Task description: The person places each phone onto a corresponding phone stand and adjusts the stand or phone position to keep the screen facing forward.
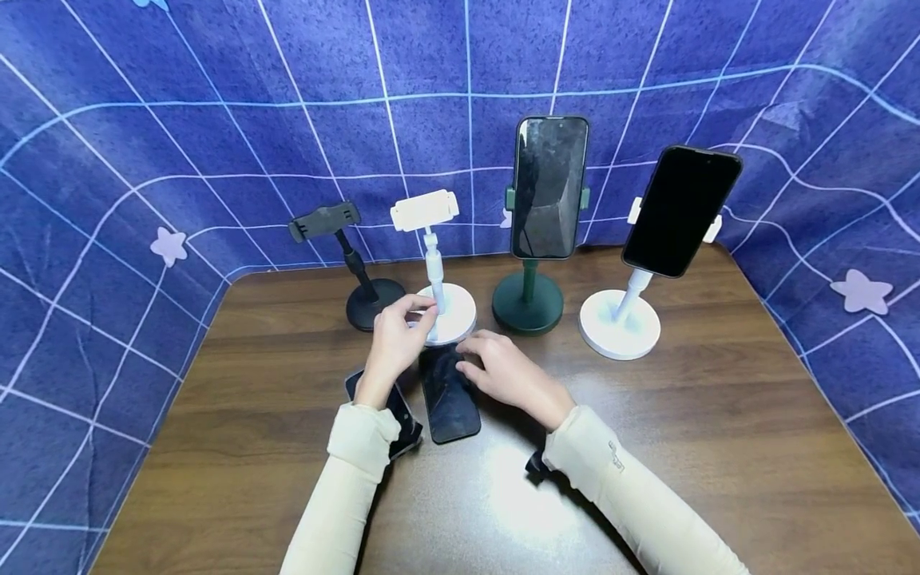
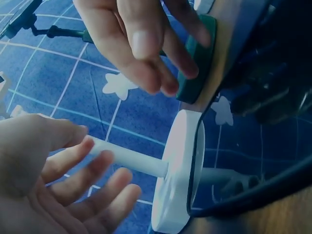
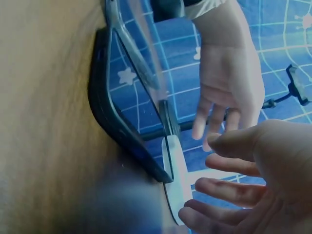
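My left hand (image 1: 397,342) is at the stem of a white phone stand (image 1: 467,307), its thumb and index finger meeting around the stem in the left wrist view while the other fingers stay loosely spread. The right hand (image 1: 503,371) hovers with relaxed fingers above the upper right edge of a black smartphone (image 1: 451,407), holding nothing. That phone lies face up just in front of the white base. Another dark phone (image 1: 406,419) lies partly hidden under my left wrist. The white stand's holder (image 1: 424,211) carries no phone.
A black phone stand (image 1: 374,302) without a phone stands left of the white one. To the right are a green stand (image 1: 528,307) and a second white stand (image 1: 611,331), each bearing an upright phone. A blue gridded cloth (image 1: 446,64) hangs behind the wooden table (image 1: 237,463).
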The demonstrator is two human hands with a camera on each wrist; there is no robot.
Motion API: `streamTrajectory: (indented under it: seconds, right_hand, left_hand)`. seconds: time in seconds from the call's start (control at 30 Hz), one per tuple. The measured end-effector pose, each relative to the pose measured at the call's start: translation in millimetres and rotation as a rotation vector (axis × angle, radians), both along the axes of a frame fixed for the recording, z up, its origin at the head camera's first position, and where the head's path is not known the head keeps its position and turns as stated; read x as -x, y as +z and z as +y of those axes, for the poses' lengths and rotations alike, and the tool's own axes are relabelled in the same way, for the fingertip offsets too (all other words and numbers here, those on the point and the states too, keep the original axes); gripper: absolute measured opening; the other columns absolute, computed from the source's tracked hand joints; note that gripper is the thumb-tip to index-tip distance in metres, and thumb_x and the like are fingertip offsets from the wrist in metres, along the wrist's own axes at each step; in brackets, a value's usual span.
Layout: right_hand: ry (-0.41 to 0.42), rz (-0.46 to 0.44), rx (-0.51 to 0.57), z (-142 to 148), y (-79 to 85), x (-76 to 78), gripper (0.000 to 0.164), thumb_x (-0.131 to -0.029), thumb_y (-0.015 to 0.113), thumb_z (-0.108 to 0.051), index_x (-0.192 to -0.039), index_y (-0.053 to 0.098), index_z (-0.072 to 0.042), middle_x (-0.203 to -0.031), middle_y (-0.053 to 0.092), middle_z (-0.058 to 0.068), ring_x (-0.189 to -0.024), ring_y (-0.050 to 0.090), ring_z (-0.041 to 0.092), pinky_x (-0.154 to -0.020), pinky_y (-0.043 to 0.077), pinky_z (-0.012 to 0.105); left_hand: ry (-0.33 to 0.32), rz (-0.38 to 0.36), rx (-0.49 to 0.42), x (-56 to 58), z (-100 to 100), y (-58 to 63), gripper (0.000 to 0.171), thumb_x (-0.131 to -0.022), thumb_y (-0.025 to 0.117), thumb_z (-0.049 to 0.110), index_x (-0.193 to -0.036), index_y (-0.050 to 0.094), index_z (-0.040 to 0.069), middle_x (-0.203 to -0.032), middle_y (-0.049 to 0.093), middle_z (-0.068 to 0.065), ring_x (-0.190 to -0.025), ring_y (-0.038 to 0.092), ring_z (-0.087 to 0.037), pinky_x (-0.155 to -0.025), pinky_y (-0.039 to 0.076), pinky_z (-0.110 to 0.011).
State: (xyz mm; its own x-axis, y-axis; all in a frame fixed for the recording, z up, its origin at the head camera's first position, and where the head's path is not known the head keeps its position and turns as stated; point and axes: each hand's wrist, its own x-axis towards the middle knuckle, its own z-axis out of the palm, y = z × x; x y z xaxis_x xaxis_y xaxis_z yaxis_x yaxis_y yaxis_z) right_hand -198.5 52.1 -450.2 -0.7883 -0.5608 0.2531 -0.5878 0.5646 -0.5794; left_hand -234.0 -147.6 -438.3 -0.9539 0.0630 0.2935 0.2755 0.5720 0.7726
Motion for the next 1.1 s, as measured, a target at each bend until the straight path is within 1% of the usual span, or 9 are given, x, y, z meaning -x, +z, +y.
streamTrajectory:
  seconds: [0.13,0.27,0.37,0.47,0.57,0.7,0.83,0.93,1.1]
  right_hand:
    - [-0.011,-0.04,0.006,3,0.7,-8.2,0.028,-0.092,0.066,-0.015,-0.115,0.065,0.001,-0.108,0.068,0.013,-0.102,0.062,0.023,-0.089,0.052,0.041]
    - [-0.039,-0.073,0.018,6,-1.3,-15.3,0.026,-0.091,0.067,-0.015,-0.111,0.066,0.001,-0.101,0.067,0.014,-0.094,0.063,0.023,-0.083,0.054,0.042]
    - [-0.059,-0.11,0.01,9,-3.8,-20.7,0.024,-0.091,0.067,-0.016,-0.108,0.066,0.0,-0.096,0.067,0.012,-0.089,0.063,0.022,-0.08,0.053,0.041]
    - [-0.075,-0.146,-0.021,11,-5.8,-26.1,0.025,-0.09,0.068,-0.018,-0.108,0.066,0.0,-0.091,0.068,0.008,-0.087,0.063,0.02,-0.079,0.053,0.041]
    - [-0.078,-0.184,-0.059,12,-6.6,-31.2,0.022,-0.089,0.07,-0.021,-0.1,0.065,-0.002,-0.082,0.066,0.003,-0.079,0.062,0.017,-0.074,0.053,0.039]
    - [-0.054,-0.248,-0.111,12,-7.1,-36.8,0.02,-0.089,0.071,-0.026,-0.089,0.061,-0.008,-0.069,0.06,-0.006,-0.063,0.055,0.01,-0.062,0.048,0.032]
    - [-0.023,-0.311,-0.151,11,-6.2,-42.3,0.023,-0.088,0.072,-0.03,-0.086,0.058,-0.011,-0.063,0.058,-0.008,-0.056,0.052,0.007,-0.056,0.045,0.028]
    - [-0.008,-0.339,-0.182,9,-5.1,-46.0,0.028,-0.084,0.075,-0.033,-0.086,0.058,-0.011,-0.063,0.057,-0.006,-0.057,0.053,0.009,-0.056,0.046,0.029]
    - [0.005,-0.337,-0.209,5,-8.0,-49.7,0.035,-0.08,0.079,-0.033,-0.099,0.06,-0.009,-0.071,0.058,-0.003,-0.066,0.054,0.013,-0.063,0.047,0.031]
  left_hand:
    - [-0.058,-0.038,0.104,-5.8,-2,-1.2,0.018,-0.093,0.066,0.022,-0.103,0.071,0.009,-0.1,0.073,-0.007,-0.085,0.068,-0.021,-0.078,0.057,-0.042]
    - [-0.09,-0.068,0.208,-11.8,-4,-2.2,0.017,-0.092,0.067,0.022,-0.102,0.071,0.009,-0.098,0.073,-0.005,-0.08,0.067,-0.019,-0.074,0.057,-0.04]
    - [-0.094,-0.084,0.273,-15.5,-5,-2.5,0.015,-0.092,0.067,0.021,-0.1,0.071,0.009,-0.095,0.073,-0.005,-0.08,0.066,-0.019,-0.075,0.056,-0.04]
    - [-0.082,-0.1,0.342,-18.1,-6,-4.1,0.015,-0.091,0.068,0.022,-0.097,0.071,0.009,-0.092,0.072,-0.006,-0.081,0.065,-0.019,-0.076,0.055,-0.041]
    - [-0.066,-0.136,0.409,-19.8,-9,-7.4,0.017,-0.091,0.069,0.025,-0.098,0.071,0.01,-0.09,0.07,-0.005,-0.081,0.063,-0.019,-0.076,0.054,-0.042]
    - [-0.057,-0.218,0.467,-21.9,-12,-11.1,0.019,-0.09,0.069,0.028,-0.1,0.071,0.012,-0.091,0.069,-0.003,-0.082,0.062,-0.02,-0.074,0.053,-0.044]
    - [-0.063,-0.269,0.505,-21.9,-13,-13.3,0.022,-0.091,0.068,0.03,-0.103,0.072,0.012,-0.093,0.069,-0.004,-0.083,0.062,-0.021,-0.074,0.053,-0.045]
    - [-0.067,-0.272,0.52,-21.7,-13,-14.1,0.022,-0.091,0.068,0.031,-0.103,0.073,0.013,-0.091,0.069,-0.004,-0.081,0.062,-0.021,-0.072,0.053,-0.045]
    - [-0.085,-0.249,0.549,-23.4,-12,-15.7,0.022,-0.092,0.068,0.03,-0.105,0.074,0.013,-0.092,0.069,-0.007,-0.082,0.062,-0.022,-0.071,0.052,-0.046]
